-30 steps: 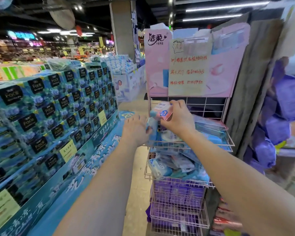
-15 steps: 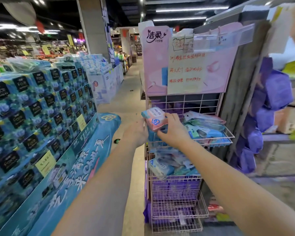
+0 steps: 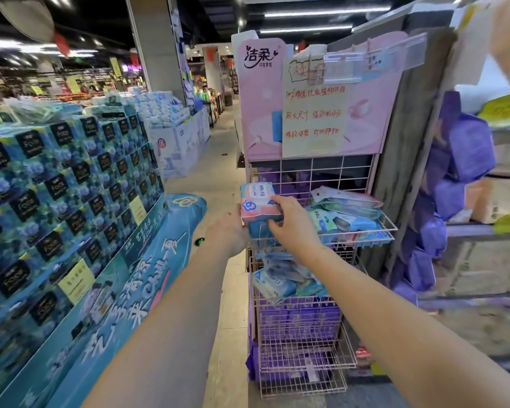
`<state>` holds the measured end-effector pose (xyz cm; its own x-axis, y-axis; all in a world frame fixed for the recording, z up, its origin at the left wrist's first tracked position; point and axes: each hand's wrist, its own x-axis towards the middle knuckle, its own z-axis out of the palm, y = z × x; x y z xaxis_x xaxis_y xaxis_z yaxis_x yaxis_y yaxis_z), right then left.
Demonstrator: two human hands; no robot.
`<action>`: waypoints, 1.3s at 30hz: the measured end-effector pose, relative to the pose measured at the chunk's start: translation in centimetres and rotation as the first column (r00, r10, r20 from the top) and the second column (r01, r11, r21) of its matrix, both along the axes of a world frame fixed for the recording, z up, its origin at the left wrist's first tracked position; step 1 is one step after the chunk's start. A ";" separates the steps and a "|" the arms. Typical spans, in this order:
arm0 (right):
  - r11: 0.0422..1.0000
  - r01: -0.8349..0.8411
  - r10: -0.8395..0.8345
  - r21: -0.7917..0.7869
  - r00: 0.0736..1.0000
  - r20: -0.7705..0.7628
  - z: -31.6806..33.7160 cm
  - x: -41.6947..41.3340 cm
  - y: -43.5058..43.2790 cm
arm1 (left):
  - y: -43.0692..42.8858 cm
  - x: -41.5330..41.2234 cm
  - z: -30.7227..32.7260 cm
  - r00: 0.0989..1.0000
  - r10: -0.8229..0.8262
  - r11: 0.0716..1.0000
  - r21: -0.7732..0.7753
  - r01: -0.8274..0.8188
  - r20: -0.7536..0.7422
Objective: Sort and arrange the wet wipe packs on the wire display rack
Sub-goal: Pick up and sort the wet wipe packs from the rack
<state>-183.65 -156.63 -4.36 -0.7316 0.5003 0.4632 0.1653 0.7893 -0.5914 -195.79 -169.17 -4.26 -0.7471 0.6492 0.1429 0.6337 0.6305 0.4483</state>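
Pink-and-blue wet wipe pack (image 3: pixel 259 206) sits at the left front corner of the wire display rack (image 3: pixel 312 172) top basket, above blue wipe packs (image 3: pixel 348 221). Right grip (image 3: pixel 295 228) is curled round its right end. Left grip (image 3: pixel 227 234) is against its left edge; fingers hidden, closure not determinable.

Pink-blue wipe pack (image 3: pixel 259 206) tilted over rack (image 3: pixel 327 169) top shelf, L end.

The wire rack (image 3: pixel 365 231) is thin metal with a smooth pink coating. The held wipe pack (image 3: pixel 258 206) and the loose packs (image 3: pixel 345 201) beside it are glossy, crinkled plastic film. The handwritten sign (image 3: pixel 312 119) is matt paper; the grey panel (image 3: pixel 409 128) looks like rough wood.
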 end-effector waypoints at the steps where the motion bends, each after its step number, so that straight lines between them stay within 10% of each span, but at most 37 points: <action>1: 1.000 -0.005 0.004 -0.002 1.000 -0.010 -0.1 -0.1 0.0 | -0.1 0.2 0.1 1.000 0.017 1.000 0.000 -0.017 -0.020; 23: 0.997 -0.004 -0.003 0.076 0.995 0.095 0.8 3.7 4.7 | -2.5 6.2 -0.3 0.951 0.284 0.950 0.175 -0.260 -0.126; 31: 0.949 0.218 -0.263 0.227 0.945 0.193 1.2 7.2 12.1 | 0.9 11.1 0.2 0.894 -0.011 0.998 0.055 0.040 -0.448; 39: 0.933 0.273 -0.338 0.236 0.890 0.305 1.1 9.7 16.1 | 7.7 13.7 2.0 0.913 -0.071 0.986 0.108 0.125 -0.403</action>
